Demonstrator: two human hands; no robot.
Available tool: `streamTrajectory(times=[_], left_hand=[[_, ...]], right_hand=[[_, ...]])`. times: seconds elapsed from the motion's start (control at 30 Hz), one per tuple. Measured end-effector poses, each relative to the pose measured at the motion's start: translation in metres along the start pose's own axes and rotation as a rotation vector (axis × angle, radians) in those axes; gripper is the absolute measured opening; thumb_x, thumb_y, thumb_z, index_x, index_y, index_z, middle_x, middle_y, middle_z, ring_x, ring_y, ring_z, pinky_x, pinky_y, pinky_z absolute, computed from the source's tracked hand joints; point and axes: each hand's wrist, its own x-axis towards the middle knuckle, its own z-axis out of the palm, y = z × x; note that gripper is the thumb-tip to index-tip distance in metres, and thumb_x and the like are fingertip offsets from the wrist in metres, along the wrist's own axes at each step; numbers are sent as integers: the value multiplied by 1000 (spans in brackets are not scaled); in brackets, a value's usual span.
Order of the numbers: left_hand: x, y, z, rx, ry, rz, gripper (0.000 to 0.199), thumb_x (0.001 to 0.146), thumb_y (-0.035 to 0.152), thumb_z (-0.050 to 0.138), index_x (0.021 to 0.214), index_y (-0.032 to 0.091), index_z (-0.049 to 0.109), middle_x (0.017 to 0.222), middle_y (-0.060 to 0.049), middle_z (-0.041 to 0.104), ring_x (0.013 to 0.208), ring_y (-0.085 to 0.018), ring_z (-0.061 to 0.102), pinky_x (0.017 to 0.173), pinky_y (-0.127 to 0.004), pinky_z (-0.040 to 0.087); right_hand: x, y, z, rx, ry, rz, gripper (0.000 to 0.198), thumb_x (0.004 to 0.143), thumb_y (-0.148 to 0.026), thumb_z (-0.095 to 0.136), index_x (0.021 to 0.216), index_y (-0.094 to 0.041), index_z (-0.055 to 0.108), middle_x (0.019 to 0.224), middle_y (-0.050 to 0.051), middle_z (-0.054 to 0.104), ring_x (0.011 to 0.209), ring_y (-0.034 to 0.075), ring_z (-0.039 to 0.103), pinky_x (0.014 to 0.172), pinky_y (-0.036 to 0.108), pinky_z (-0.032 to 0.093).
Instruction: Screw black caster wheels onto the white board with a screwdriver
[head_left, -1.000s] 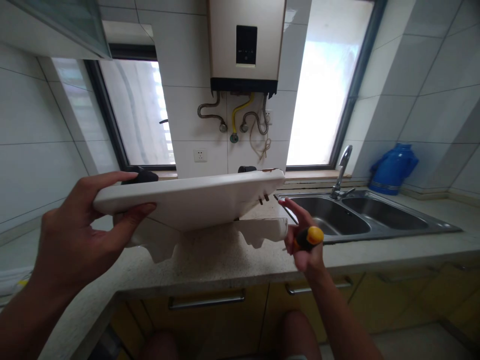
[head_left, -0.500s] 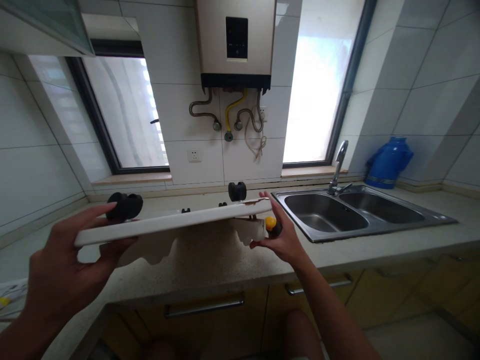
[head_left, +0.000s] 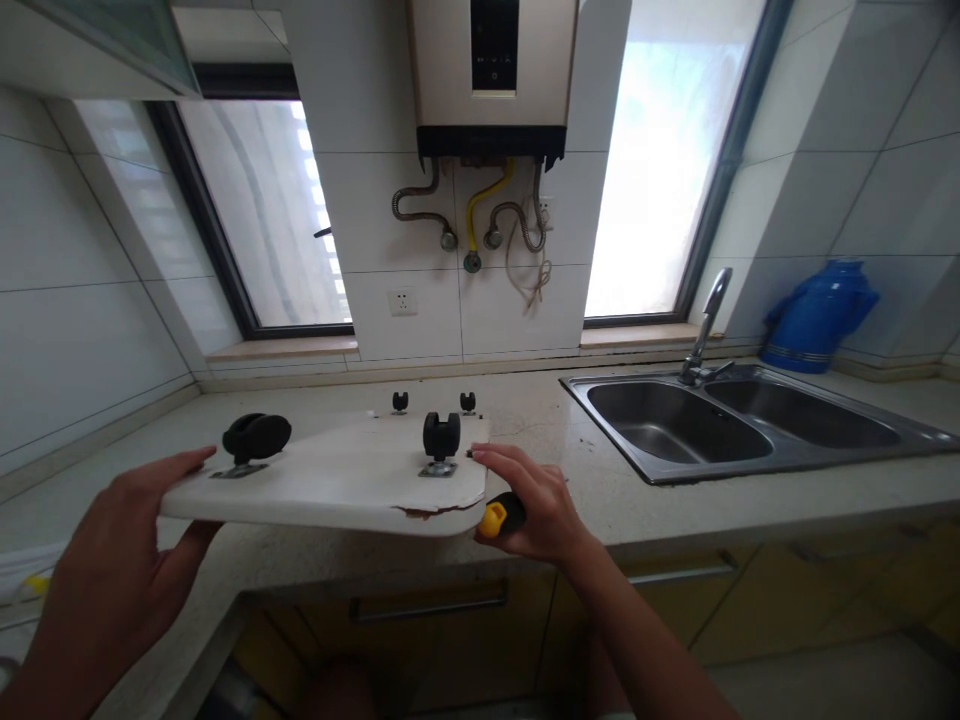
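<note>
A white board (head_left: 337,478) with a split at its near right corner lies over the counter, caster side up. Black casters stand on it: a near left caster (head_left: 255,437), a near right caster (head_left: 441,436) and two smaller-looking ones at the far end. My left hand (head_left: 124,560) is closed around the board's left edge, fingers above and thumb below. At the right edge, my right hand (head_left: 536,505) grips the board and also keeps a yellow-and-black tool handle (head_left: 495,519) in its palm. The tool's shaft, if any, is hidden.
The board is above a pale stone counter (head_left: 570,520). To the right is a double steel sink (head_left: 645,470) with a tap (head_left: 705,330), and a blue jug (head_left: 817,315) behind it. A water heater (head_left: 491,70) hangs on the tiled wall above hoses. Drawer handles (head_left: 427,605) stick out below.
The board has come down and tilted, so its caster side now shows instead of mostly its edge. My right hand has moved left and lower with it. The camera view has shifted slightly.
</note>
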Motion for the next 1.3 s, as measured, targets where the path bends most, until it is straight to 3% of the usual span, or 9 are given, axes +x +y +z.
streamTrajectory(times=[0.2,0.3,0.4,0.53,0.77,0.93,1.0,1.1,1.3], left_hand=[[-15,2,2,136,-63,204,70,104,28,63,168,34,35,148,-19,68,126,-45,72,101,-61,62],[-40,43,3,-69,-35,297,78,96,15,70,166,32,39,150,-20,67,133,-43,69,110,-61,57],[-58,101,4,-268,19,384,61,90,16,85,145,24,59,137,-17,71,128,-36,70,120,-56,52],[-63,144,13,-189,190,338,53,76,22,102,116,25,68,118,-9,69,111,-29,70,121,-55,48],[-64,123,28,-128,205,414,50,78,13,100,114,30,70,113,-3,74,100,-23,74,104,-45,51],[-67,113,25,-131,234,433,47,76,17,102,107,31,69,108,-1,75,94,-22,75,99,-43,51],[-66,109,23,-122,238,450,46,76,19,102,105,32,68,107,0,75,92,-20,75,97,-41,52],[-66,107,22,-111,258,394,49,75,20,102,105,33,66,105,1,74,90,-19,75,99,-40,55],[-74,109,26,-143,255,345,48,80,16,98,111,33,66,105,0,74,92,-20,75,106,-42,56]], right_hand=[[1,-25,34,-172,-13,-120,50,95,-48,70,136,-19,65,126,18,83,79,23,84,56,31,61],[-3,-37,50,-216,-20,-164,38,97,-38,66,130,-19,68,124,18,84,73,23,82,51,32,60],[-7,-46,62,-228,-14,-190,34,99,-34,63,129,-18,69,122,19,84,74,23,82,52,32,61],[-7,-51,68,-220,-18,-192,32,101,-29,61,130,-18,68,122,20,84,78,24,84,55,32,63],[-13,-51,66,-52,-33,-98,46,101,-32,69,146,-23,63,135,19,81,82,24,84,59,32,64],[-8,-50,23,290,97,207,34,98,-39,78,128,-28,69,126,12,75,72,14,73,57,28,62],[10,-46,-2,444,189,343,22,106,-45,61,114,-26,67,117,10,71,70,13,68,59,30,61],[49,-38,-27,611,294,455,45,101,-68,55,89,-25,60,76,1,56,56,12,51,45,27,43],[112,-37,0,612,453,540,41,86,-54,89,93,-26,60,67,-5,62,53,11,56,46,24,44]])
